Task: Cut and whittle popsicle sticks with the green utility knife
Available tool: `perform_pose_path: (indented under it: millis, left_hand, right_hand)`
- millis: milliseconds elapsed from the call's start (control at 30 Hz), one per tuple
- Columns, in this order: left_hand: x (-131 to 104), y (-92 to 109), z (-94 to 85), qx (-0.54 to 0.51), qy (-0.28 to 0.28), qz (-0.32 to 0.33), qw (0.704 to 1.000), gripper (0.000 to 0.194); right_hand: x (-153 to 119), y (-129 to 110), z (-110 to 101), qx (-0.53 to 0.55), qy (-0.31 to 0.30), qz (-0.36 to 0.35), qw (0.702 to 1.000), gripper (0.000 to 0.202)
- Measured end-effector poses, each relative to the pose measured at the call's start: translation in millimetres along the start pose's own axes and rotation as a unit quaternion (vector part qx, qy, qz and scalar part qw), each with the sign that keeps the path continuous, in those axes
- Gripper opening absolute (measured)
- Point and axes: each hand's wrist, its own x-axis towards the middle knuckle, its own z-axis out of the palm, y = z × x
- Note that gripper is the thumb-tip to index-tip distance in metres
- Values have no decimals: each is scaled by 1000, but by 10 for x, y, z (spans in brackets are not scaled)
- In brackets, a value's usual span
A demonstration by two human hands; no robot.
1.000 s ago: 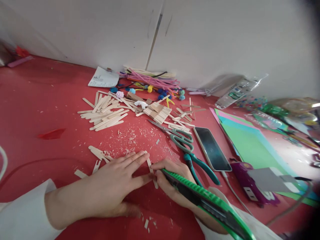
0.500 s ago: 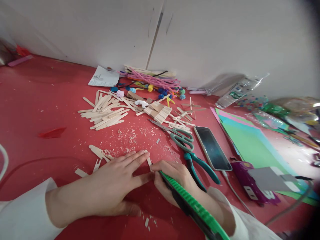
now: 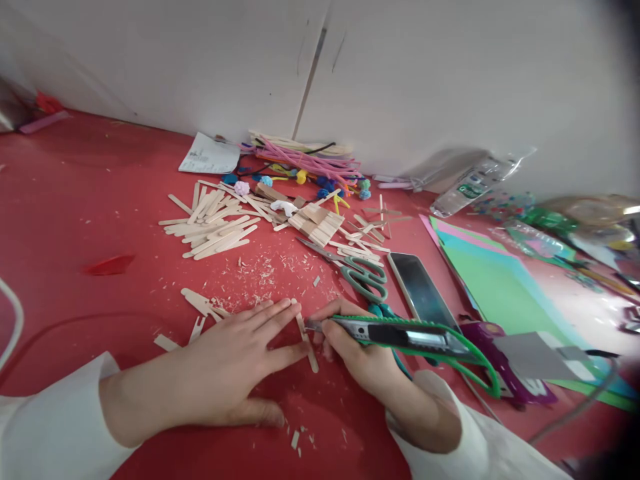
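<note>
The left hand (image 3: pixel 225 363) lies flat, back upward, its index finger (image 3: pixel 287 359) and thumb (image 3: pixel 265 413) splayed from the other fingers (image 3: pixel 270 321). Just right of the left hand, the right hand (image 3: pixel 363 357) curls in a grip, the right forearm (image 3: pixel 425 417) slanting away from the left hand.

Wooden stick: pale, slim, round-ended (image 3: pixel 301 323), with a darker spot or notch partway along, too small to tell
Stick's pose: flat on the red tabletop (image 3: pixel 165 447), lower end slanting rightward, under the fingertips of the outspread left hand (image 3: pixel 235 367)
Utility knife: green-edged, dark and silvery body (image 3: pixel 410 335), green loop at its rear
Knife's pose: gripped in the right hand (image 3: pixel 360 357), handle pointing right, blade tip at the stick's right edge
</note>
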Motion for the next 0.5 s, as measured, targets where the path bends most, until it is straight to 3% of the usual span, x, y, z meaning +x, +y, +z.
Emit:
perform_pose_path:
  millis: [133, 300, 500]
  left_hand:
    - [2, 6, -15, 1, -1, 5, 1000, 74]
    - [1, 20, -11, 7, 1, 0, 1000, 73]
    - [-5, 10, 23, -3, 25, 5, 1000, 70]
  right_hand:
    - [-17, -36, -3, -56, -21, -58, 996, 10]
    - [-42, -86, 2, -161, 13, -143, 977, 14]
    - [-69, -132, 34, -268, -47, -234, 933, 18]
